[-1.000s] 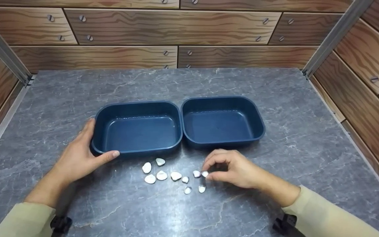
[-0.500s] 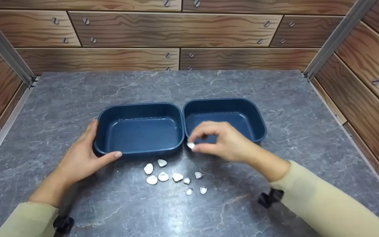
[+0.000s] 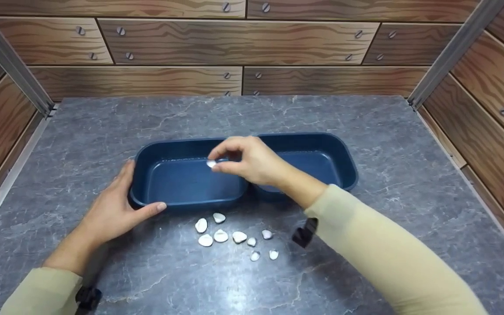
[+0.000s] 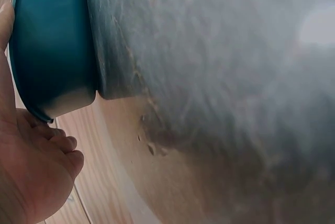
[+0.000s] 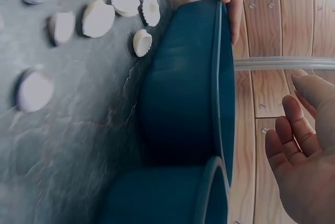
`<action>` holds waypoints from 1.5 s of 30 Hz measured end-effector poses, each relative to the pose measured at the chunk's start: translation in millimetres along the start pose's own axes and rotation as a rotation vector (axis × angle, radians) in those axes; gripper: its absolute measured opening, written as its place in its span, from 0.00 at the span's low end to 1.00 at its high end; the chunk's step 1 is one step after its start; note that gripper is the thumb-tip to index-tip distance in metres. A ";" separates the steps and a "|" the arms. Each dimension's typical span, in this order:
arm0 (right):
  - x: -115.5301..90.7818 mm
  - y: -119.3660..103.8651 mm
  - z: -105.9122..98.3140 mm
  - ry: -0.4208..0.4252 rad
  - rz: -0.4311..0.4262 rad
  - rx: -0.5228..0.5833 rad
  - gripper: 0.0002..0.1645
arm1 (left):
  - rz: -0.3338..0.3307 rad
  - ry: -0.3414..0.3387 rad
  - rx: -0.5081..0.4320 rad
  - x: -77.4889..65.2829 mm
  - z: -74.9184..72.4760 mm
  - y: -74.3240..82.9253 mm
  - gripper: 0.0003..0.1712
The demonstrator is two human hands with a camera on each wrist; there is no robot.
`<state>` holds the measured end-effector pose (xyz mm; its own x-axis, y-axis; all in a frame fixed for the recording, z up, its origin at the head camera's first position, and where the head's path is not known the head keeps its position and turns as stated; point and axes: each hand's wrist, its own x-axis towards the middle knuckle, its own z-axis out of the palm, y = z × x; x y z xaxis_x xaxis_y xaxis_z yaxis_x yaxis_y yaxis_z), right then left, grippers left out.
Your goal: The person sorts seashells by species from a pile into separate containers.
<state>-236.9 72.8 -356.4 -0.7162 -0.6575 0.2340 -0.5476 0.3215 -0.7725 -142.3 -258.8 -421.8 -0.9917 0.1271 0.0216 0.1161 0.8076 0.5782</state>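
My right hand (image 3: 252, 159) pinches a small white seashell (image 3: 211, 163) between thumb and fingertips, over the inside of the left blue plastic tub (image 3: 186, 203). In the right wrist view the right hand's (image 5: 309, 140) fingers are bent above the tub rims, and the shell does not show. My left hand (image 3: 114, 208) rests against the left tub's near left corner, its thumb along the front rim and its fingers straight along the left side. Several white seashells (image 3: 239, 237) lie on the table in front of the tubs; some look ribbed in the right wrist view.
A second blue tub (image 3: 348, 175) stands directly right of the first, partly covered by the right forearm. Both stand on a grey marbled table (image 3: 387, 144). Wood-patterned panels (image 3: 182, 41) and metal posts (image 3: 446, 54) border the table at the back and sides.
The right hand has picked up one of the right-hand shells from the table and carried it up and left, over the left tub. The left hand has stayed at the tub's corner.
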 end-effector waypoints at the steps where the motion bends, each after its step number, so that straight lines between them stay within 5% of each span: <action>1: 3.9 0.9 2.7 0.002 0.007 0.007 0.11 | -0.002 -0.002 0.000 0.0 0.1 -0.1 0.75; 19: 45.3 16.4 38.9 -0.019 0.112 0.003 0.11 | -0.017 -0.011 0.002 1.8 0.3 0.0 0.74; 36: 48.6 20.5 44.2 -0.047 0.151 -0.038 0.15 | -0.013 -0.004 -0.007 0.5 0.2 0.2 0.73; 45: 36.6 3.5 33.6 -0.031 0.064 0.020 0.12 | -0.024 -0.016 0.003 0.5 0.2 0.0 0.73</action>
<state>-250.5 26.9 -370.3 -0.7358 -0.6568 0.1653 -0.4919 0.3505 -0.7970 -142.8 -258.6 -422.0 -0.9931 0.1171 -0.0050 0.0928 0.8122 0.5759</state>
